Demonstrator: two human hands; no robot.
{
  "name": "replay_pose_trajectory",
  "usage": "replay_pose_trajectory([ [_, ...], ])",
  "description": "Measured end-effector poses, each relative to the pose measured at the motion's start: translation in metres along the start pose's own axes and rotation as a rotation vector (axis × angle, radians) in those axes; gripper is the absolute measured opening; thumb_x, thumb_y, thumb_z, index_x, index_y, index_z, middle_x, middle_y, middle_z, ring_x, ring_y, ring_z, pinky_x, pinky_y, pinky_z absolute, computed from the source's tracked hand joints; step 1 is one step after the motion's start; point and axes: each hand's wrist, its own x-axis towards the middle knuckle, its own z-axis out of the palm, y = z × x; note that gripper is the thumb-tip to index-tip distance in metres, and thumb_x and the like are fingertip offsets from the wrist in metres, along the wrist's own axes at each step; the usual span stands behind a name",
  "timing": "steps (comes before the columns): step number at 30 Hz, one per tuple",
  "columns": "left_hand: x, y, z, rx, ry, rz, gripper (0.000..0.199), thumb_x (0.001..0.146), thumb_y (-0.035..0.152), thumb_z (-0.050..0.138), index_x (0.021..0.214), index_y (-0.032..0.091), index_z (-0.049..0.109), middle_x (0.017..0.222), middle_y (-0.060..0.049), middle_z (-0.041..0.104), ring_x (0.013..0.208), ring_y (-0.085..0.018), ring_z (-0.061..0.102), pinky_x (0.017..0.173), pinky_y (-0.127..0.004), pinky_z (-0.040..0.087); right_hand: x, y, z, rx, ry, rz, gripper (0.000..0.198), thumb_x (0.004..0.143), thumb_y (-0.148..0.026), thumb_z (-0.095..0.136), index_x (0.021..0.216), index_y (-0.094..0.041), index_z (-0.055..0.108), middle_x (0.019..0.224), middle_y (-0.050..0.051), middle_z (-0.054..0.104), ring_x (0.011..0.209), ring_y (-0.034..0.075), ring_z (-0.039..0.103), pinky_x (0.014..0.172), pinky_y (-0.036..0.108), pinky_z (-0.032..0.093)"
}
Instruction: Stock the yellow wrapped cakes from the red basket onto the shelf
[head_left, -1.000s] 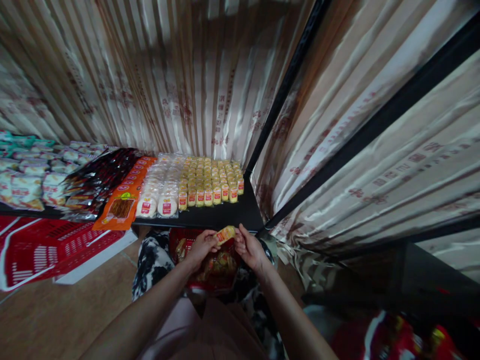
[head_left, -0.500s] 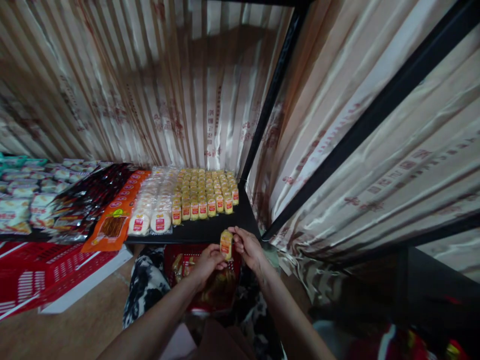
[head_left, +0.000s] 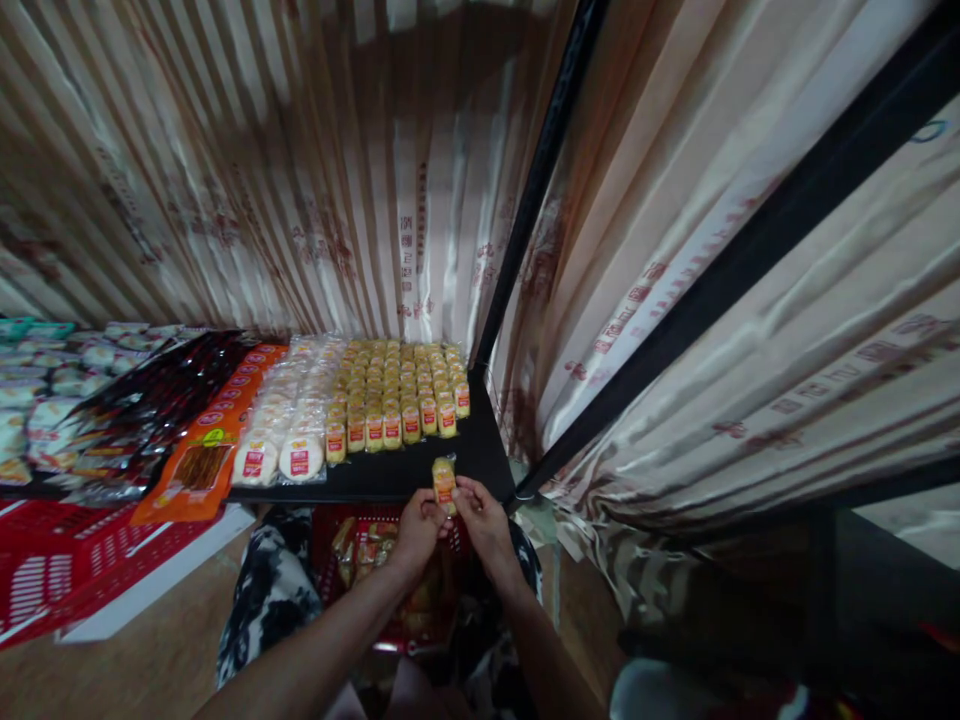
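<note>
Between both hands is a small yellow snack packet (head_left: 444, 482) with a red and orange label, upright near the shelf's front edge. My left hand (head_left: 417, 526) pinches its lower left side. My right hand (head_left: 484, 520) grips its right side, fingers closed on it. Just beyond, rows of matching yellow snack packets (head_left: 391, 427) stand on the black shelf (head_left: 397, 472). Below my hands, a red basket (head_left: 322, 560) between my legs holds several yellowish packets (head_left: 375, 550), partly hidden by my forearms.
Left of the yellow rows lie round white packaged snacks (head_left: 300, 458), an orange bag (head_left: 196, 465), dark packets (head_left: 150, 420) and white packets (head_left: 52, 435). Another red basket (head_left: 67, 560) is at the lower left. Black frame bars (head_left: 540, 190) and pleated curtains (head_left: 337, 200) enclose the shelf.
My right hand has come inward and down onto the packet's right side; the packet has turned slightly. The view has shifted a little, moving the shelf goods leftward.
</note>
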Motion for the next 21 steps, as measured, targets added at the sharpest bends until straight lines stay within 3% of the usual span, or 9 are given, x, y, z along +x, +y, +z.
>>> replay_pose_trajectory([
  [3,0.010,0.007,0.009,-0.002,-0.002,-0.002,0.025,0.067,0.028,0.068,0.082,0.015,0.053,0.054,0.005,0.054,0.049,-0.008,0.053,0.050,-0.018,0.041,0.010,0.003,-0.004,-0.064,0.008,-0.027,0.028,0.063,-0.032,0.070,0.090,-0.023,0.068,0.085,0.002,0.068,0.074,0.015,0.062,0.070,0.027,0.050],
  [8,0.032,0.021,0.027,0.031,-0.028,0.014,0.019,0.071,0.024,0.064,0.084,0.014,0.054,0.054,0.005,0.053,0.049,-0.007,0.052,0.049,-0.017,0.039,0.030,0.005,-0.004,0.018,0.012,-0.016,0.030,0.068,-0.034,0.065,0.096,-0.023,0.064,0.088,0.002,0.068,0.077,0.016,0.063,0.069,0.028,0.051],
  [12,0.048,0.029,0.040,0.205,-0.030,0.044,0.017,0.078,0.017,0.054,0.094,0.014,0.057,0.070,-0.001,0.060,0.056,-0.009,0.055,0.055,-0.020,0.043,0.051,0.006,-0.002,0.093,0.055,-0.055,0.028,0.069,-0.034,0.063,0.093,-0.021,0.062,0.082,0.002,0.068,0.072,0.015,0.063,0.069,0.027,0.051],
  [15,0.054,0.032,0.044,0.483,0.091,0.207,0.032,0.078,0.013,0.051,0.109,0.016,0.054,0.102,-0.009,0.061,0.079,-0.014,0.060,0.077,-0.028,0.048,0.070,0.007,-0.001,0.070,0.149,-0.087,0.030,0.069,-0.033,0.062,0.096,-0.020,0.061,0.089,0.003,0.067,0.078,0.015,0.062,0.077,0.029,0.049],
  [17,0.054,0.033,0.045,0.607,0.131,0.365,0.040,0.076,0.010,0.049,0.116,0.017,0.052,0.118,-0.011,0.055,0.100,-0.018,0.056,0.093,-0.032,0.042,0.083,0.006,0.000,0.047,0.192,-0.109,0.031,0.070,-0.033,0.060,0.097,-0.020,0.060,0.094,0.005,0.066,0.084,0.016,0.061,0.083,0.031,0.047],
  [21,0.057,0.034,0.047,0.661,-0.002,0.570,0.050,0.073,0.006,0.043,0.120,0.019,0.052,0.129,-0.007,0.049,0.123,-0.019,0.042,0.108,-0.035,0.030,0.105,-0.002,0.003,0.044,0.182,-0.172,0.029,0.070,-0.033,0.059,0.096,-0.020,0.060,0.091,0.004,0.066,0.083,0.016,0.061,0.082,0.031,0.046],
])
